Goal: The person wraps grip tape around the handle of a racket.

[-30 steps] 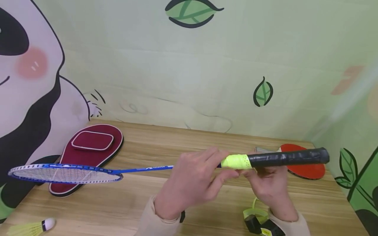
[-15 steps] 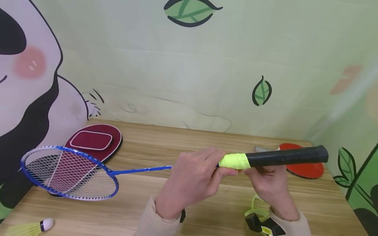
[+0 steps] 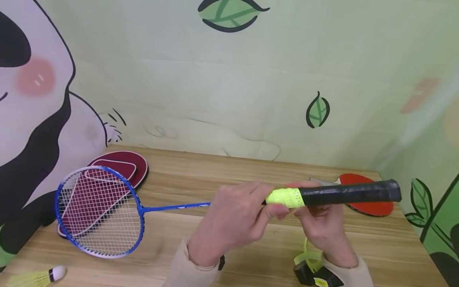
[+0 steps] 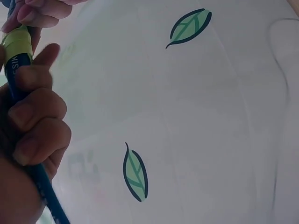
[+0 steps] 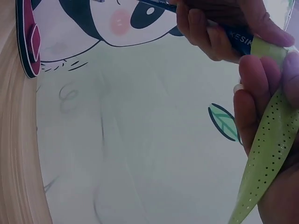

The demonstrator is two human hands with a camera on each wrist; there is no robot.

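Note:
A blue badminton racket [image 3: 161,209] is held level above the table, its strung head to the left and its black handle [image 3: 351,192] to the right. My left hand [image 3: 233,219] grips the shaft just below the handle, fingers curled round it in the left wrist view. Bright yellow-green grip tape [image 3: 285,197] is wound round the handle's upper end. My right hand [image 3: 324,229] is under the handle and pinches the perforated loose strip of tape [image 5: 273,135] between thumb and fingers. The strip's tail [image 3: 311,257] hangs below that hand.
A maroon paddle case [image 3: 123,159] lies at the back left, partly behind the strings. A red table tennis paddle [image 3: 374,208] lies at the back right. At the front left is a yellow shuttlecock [image 3: 39,276]. The wooden table [image 3: 172,239] meets a printed backdrop [image 3: 179,79].
The racket has turned about its shaft: its head went from nearly edge-on to showing its strung face. Both hands stayed almost in place.

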